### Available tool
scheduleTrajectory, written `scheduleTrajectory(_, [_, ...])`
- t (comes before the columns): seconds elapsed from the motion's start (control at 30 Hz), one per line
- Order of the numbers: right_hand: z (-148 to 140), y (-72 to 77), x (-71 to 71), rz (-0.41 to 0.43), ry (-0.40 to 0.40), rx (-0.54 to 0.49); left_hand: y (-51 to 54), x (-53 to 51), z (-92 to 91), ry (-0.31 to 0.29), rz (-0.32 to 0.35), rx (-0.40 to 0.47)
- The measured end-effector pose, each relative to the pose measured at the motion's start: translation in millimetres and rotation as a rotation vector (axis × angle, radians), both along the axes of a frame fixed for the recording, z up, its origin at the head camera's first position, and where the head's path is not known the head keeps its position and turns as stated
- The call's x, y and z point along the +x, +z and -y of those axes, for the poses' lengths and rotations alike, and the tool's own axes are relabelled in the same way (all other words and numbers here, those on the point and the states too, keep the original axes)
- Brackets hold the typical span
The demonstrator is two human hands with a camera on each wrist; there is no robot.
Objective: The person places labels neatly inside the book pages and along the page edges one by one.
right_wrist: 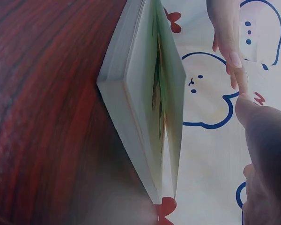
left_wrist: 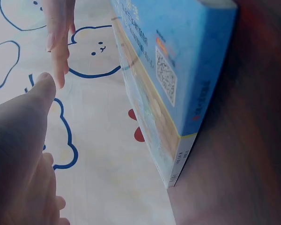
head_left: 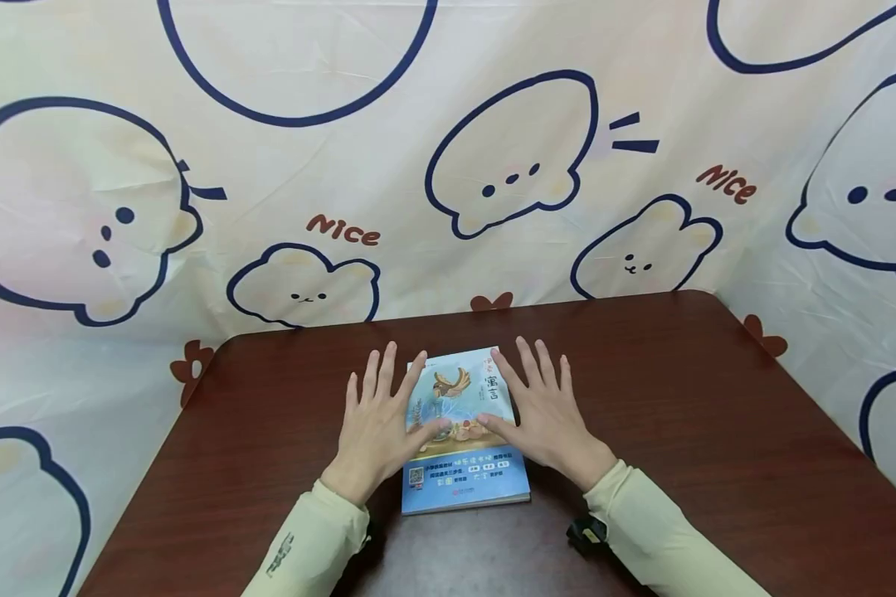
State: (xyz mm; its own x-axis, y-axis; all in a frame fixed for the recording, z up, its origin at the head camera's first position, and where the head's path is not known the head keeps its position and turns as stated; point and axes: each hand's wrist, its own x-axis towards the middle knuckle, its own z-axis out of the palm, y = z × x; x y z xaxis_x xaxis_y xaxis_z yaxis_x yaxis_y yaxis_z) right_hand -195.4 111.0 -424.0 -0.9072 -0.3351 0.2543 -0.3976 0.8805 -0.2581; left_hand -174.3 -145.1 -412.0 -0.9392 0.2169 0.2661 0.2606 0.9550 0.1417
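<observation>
Lying flat on the worktop (head_left: 269, 431), the book (head_left: 465, 444) sits at the lower middle of the head view, picture side up. We judge it light and fairly firm as a block, though its smooth cover (right_wrist: 175, 103) may slip under fingertips. At the middle of the right wrist frame, that cover stands away from the pages (right_wrist: 128, 126), so pinching it alone could bend it. We would take hold at the spine (left_wrist: 201, 103), right of centre in the left wrist frame, or press in from the 2 long sides. As for the grip, the left hand (head_left: 377, 431) and right hand (head_left: 551, 429) each have fingers spread wide and hold nothing. The 2 thumbs (head_left: 431, 429) overlap the book from above, but both wrist views show us a gap.
</observation>
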Motion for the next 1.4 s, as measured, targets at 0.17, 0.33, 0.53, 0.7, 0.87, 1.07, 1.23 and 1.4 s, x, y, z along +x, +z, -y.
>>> scheduleTrajectory(0.17, [0, -0.1, 0.5, -0.004, 0.006, -0.006, 1.1, 0.0, -1.4, -0.004, -0.019, -0.005])
scheduleTrajectory(0.33, [1, -1.2, 1.3, -0.023, 0.01, -0.015, 2.1, -0.8, -4.1, -0.014, -0.018, 0.008])
scheduleTrajectory(0.53, [2, -2.0, 1.9, -0.004, 0.006, -0.005, 3.0, -0.4, -6.3, -0.014, 0.0, 0.017])
scheduleTrajectory(0.7, [3, -1.7, 1.3, -0.02, 0.005, -0.007, 4.5, 0.3, -8.8, -0.028, 0.0, 0.028])
scheduleTrajectory(0.87, [1, 0.1, 1.5, -0.013, 0.001, -0.005, 4.9, 0.6, -11.1, -0.035, -0.008, 0.027])
scheduleTrajectory(1.07, [-4, -0.8, 2.2, 0.008, -0.004, 0.0, 4.1, 1.9, -13.1, -0.047, -0.015, 0.023])
scheduleTrajectory(1.23, [-7, -1.8, 2.0, 0.018, -0.007, 0.004, 3.0, 2.5, -17.6, -0.061, 0.008, 0.009])
scheduleTrajectory(1.4, [-10, -0.9, 2.1, 0.023, -0.003, 0.005, 0.8, 5.4, -24.5, -0.097, -0.013, -0.008])
